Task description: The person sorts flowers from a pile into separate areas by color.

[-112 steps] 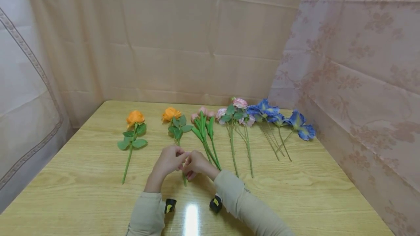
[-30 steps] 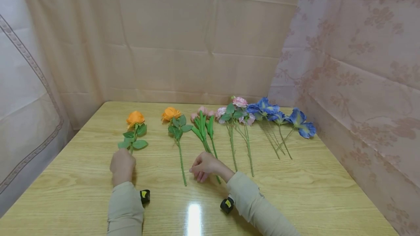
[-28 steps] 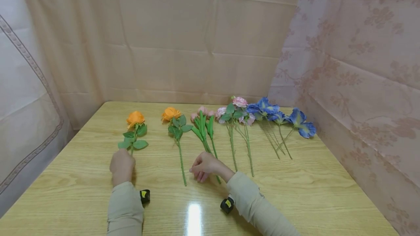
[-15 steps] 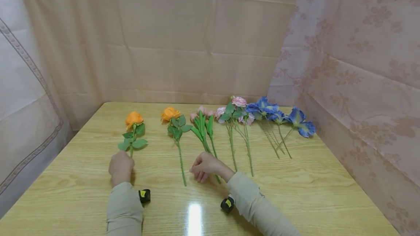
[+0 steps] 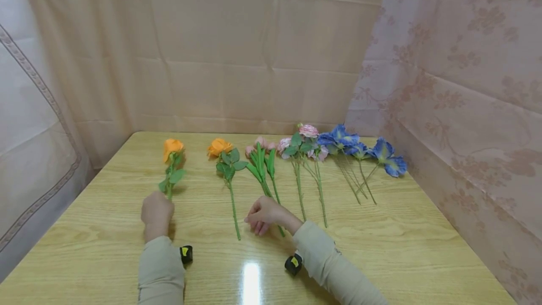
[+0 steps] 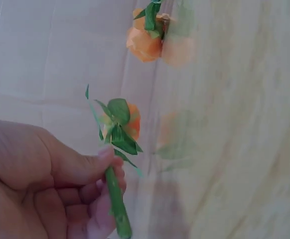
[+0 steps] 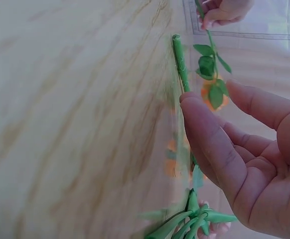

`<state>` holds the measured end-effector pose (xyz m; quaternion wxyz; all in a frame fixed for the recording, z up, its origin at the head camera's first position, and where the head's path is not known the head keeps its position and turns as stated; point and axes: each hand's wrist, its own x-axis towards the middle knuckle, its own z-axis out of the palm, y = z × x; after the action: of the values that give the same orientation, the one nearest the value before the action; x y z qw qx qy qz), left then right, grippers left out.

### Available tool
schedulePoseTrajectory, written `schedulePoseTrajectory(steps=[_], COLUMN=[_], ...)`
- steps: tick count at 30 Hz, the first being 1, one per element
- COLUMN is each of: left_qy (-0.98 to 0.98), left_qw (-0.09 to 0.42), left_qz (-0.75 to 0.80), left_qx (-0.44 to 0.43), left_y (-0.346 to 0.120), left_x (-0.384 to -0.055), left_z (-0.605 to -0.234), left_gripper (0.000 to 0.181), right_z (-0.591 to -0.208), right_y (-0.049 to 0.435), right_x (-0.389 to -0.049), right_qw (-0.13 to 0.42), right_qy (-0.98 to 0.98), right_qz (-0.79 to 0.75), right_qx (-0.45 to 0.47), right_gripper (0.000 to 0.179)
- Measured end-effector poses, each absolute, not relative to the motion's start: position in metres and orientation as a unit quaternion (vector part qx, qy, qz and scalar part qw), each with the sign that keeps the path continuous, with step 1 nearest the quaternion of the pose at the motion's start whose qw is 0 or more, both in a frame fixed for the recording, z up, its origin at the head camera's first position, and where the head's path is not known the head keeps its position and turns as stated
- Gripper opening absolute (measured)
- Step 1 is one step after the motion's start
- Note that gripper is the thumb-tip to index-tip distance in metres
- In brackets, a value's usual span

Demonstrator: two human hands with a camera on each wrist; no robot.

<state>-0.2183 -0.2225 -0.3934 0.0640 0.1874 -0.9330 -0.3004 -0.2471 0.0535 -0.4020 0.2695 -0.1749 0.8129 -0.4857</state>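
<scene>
My left hand point(image 5: 156, 213) pinches the green stem of the leftmost orange rose point(image 5: 173, 149) between thumb and fingers. In the left wrist view the stem's cut end point(image 6: 119, 209) sticks out below the fingers, and the bloom points away. The rose seems slightly raised from the table. My right hand point(image 5: 267, 215) hovers over the lower stems of the pink tulips point(image 5: 261, 164), fingers loosely bent, thumb apart, holding nothing. Just left of it lies a second orange rose point(image 5: 220, 148); its stem end point(image 7: 179, 55) shows beyond the fingertips in the right wrist view.
Right of the tulips, pink ranunculus-like flowers point(image 5: 308, 131) with long stems lie on the wooden table point(image 5: 381, 258). Farther right are several blue flowers point(image 5: 383, 150), their stems crossing. Curtains point(image 5: 220, 60) hang behind the table and along both sides. Each wrist wears a small black camera point(image 5: 293, 264).
Both hands were together at the second orange rose's stem; the left has since moved left and gripped the leftmost rose. In the last half second that rose turned and rose slightly.
</scene>
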Motion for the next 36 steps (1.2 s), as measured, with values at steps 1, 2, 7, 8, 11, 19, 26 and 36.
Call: schedulePoseTrajectory(steps=[1, 2, 7, 8, 11, 19, 26, 36], left_qy=[-0.933, -0.934, -0.931, -0.928, -0.915, -0.874, -0.862, -0.849], left_qw=[0.065, 0.066, 0.073, 0.073, 0.067, 0.024, 0.024, 0.019], left_qz=[-0.303, -0.304, -0.327, -0.336, -0.377, -0.482, -0.506, -0.527], left_qx=[0.181, 0.176, 0.148, 0.142, 0.129, 0.055, 0.021, -0.012], left_y=[-0.222, -0.221, -0.216, -0.214, -0.207, -0.189, -0.171, -0.142], left_x=[-0.218, -0.218, -0.219, -0.219, -0.22, -0.224, -0.225, -0.227], left_z=[-0.392, -0.391, -0.386, -0.385, -0.382, -0.371, -0.364, -0.361], left_gripper=[0.01, 0.013, 0.021, 0.02, 0.013, 0.01, 0.008, 0.009], right_z=[-0.402, -0.402, -0.403, -0.403, -0.403, -0.401, -0.4, -0.388], right_y=[0.053, 0.054, 0.054, 0.054, 0.054, 0.054, 0.055, 0.051], right_x=[-0.247, -0.247, -0.249, -0.249, -0.249, -0.249, -0.25, -0.243], right_qw=[0.269, 0.269, 0.269, 0.27, 0.271, 0.264, 0.248, 0.172], right_qy=[0.813, 0.813, 0.813, 0.812, 0.811, 0.808, 0.796, 0.758], right_qz=[-0.485, -0.485, -0.485, -0.485, -0.486, -0.496, -0.522, -0.581], right_qx=[-0.175, -0.176, -0.178, -0.179, -0.179, -0.18, -0.179, -0.24], right_gripper=[0.013, 0.013, 0.013, 0.013, 0.013, 0.011, 0.016, 0.023])
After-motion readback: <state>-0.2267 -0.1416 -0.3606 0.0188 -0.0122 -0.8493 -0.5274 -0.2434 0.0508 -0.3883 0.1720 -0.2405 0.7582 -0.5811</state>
